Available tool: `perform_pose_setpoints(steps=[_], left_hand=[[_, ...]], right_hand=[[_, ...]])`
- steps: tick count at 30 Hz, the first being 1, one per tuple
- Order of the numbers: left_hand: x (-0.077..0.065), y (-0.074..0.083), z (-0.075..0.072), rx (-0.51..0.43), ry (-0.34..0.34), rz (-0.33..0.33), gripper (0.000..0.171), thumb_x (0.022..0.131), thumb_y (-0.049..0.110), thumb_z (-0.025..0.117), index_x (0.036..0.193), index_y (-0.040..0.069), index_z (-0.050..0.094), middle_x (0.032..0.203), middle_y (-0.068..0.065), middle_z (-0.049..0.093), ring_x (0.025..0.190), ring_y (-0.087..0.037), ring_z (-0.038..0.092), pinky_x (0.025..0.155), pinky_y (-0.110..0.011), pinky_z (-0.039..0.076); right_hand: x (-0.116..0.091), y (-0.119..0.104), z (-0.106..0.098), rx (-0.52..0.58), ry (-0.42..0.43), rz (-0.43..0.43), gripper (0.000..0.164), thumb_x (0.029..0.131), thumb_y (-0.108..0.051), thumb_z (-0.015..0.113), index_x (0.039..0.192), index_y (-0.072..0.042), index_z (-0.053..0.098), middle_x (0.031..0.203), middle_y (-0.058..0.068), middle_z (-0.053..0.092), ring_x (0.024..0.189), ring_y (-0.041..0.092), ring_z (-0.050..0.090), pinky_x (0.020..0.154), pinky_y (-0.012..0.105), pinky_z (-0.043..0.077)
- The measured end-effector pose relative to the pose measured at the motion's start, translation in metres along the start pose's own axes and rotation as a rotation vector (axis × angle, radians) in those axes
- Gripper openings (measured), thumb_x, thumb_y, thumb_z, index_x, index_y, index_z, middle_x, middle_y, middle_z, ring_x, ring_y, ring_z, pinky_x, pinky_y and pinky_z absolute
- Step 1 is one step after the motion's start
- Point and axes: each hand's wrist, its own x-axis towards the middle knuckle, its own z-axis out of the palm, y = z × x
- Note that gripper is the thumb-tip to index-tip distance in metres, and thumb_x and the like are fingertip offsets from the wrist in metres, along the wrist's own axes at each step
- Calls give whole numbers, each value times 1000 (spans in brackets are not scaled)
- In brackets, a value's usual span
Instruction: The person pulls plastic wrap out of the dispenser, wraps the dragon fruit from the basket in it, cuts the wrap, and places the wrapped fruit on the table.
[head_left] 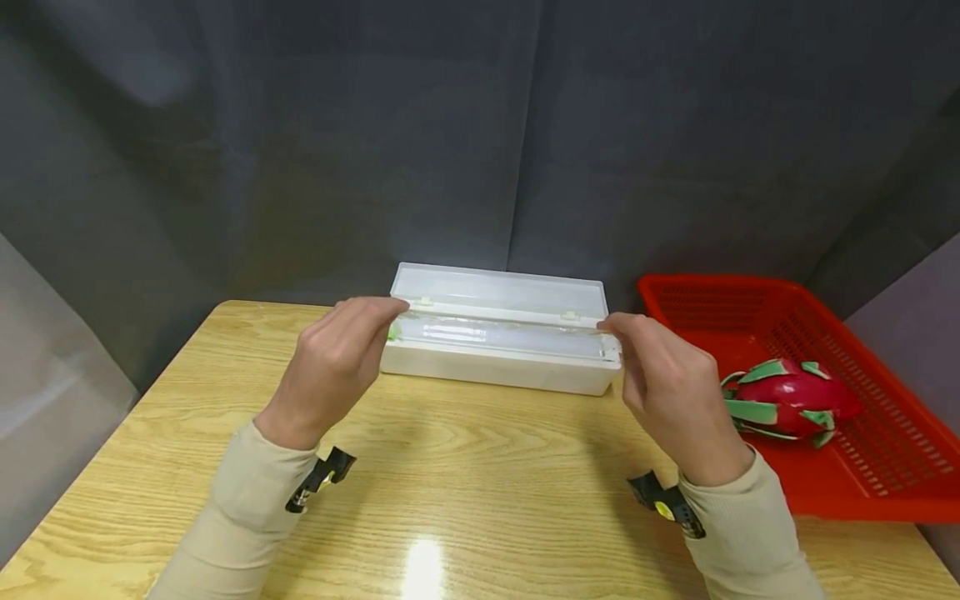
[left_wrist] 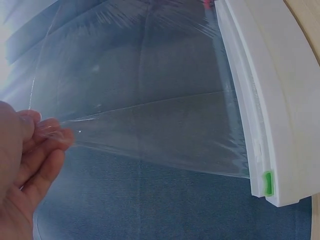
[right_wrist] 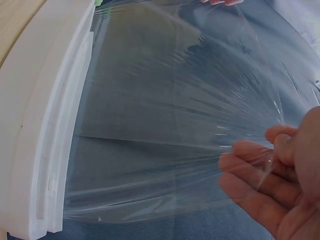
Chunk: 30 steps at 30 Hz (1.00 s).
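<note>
A long white cling film dispenser (head_left: 495,369) lies at the back of the table, its lid (head_left: 502,287) tipped up behind it. Clear cling film (left_wrist: 150,115) stretches from the dispenser's slot up to both hands. My left hand (head_left: 333,367) pinches one corner of the film between thumb and fingers. At the other corner, my right hand (head_left: 671,387) pinches it likewise, with the remaining fingers behind the sheet in the right wrist view. A green slide cutter (left_wrist: 269,183) sits at the dispenser's left end. Creases fan out from the pinched corners.
To the right stands a red plastic basket (head_left: 847,492) with perforated sides, partly past the table edge. A pink dragon fruit (head_left: 795,398) with green scales lies inside it. Behind the wooden table (head_left: 465,467) hangs a dark curtain (head_left: 375,150).
</note>
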Motion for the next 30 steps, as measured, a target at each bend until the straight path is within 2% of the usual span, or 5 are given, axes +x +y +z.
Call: perform_pose_setpoints(steps=[7, 16, 24, 30], left_hand=[[1, 3, -2, 1, 3, -1, 20, 92, -11, 68, 109, -2, 70, 96, -15, 76, 85, -27, 75, 79, -40, 65], [3, 6, -4, -10, 25, -8, 19, 92, -10, 66, 109, -2, 69, 95, -15, 74, 86, -27, 74, 80, -39, 64], [4, 8, -3, -45, 48, -5, 15, 95, -9, 63, 107, -2, 68, 94, -14, 73, 86, -25, 74, 79, -36, 64], [4, 10, -4, -106, 58, -12, 11, 100, -5, 59, 106, -2, 68, 94, -13, 73, 86, -23, 74, 79, -34, 63]], right_hand=[[-1, -2, -4, 11, -1, 14, 37, 78, 18, 73, 110, 1, 66, 97, 18, 75, 74, 31, 71, 68, 46, 62], [0, -3, -7, 3, 6, 3, 40, 77, 18, 76, 110, 0, 67, 98, 16, 76, 69, 27, 70, 66, 39, 61], [0, -5, -9, 23, 25, 2, 39, 76, 18, 76, 110, 0, 67, 98, 16, 75, 71, 29, 70, 67, 42, 61], [0, -4, -14, -10, -15, 8, 30, 83, 13, 72, 110, 2, 66, 97, 18, 74, 72, 28, 70, 70, 44, 62]])
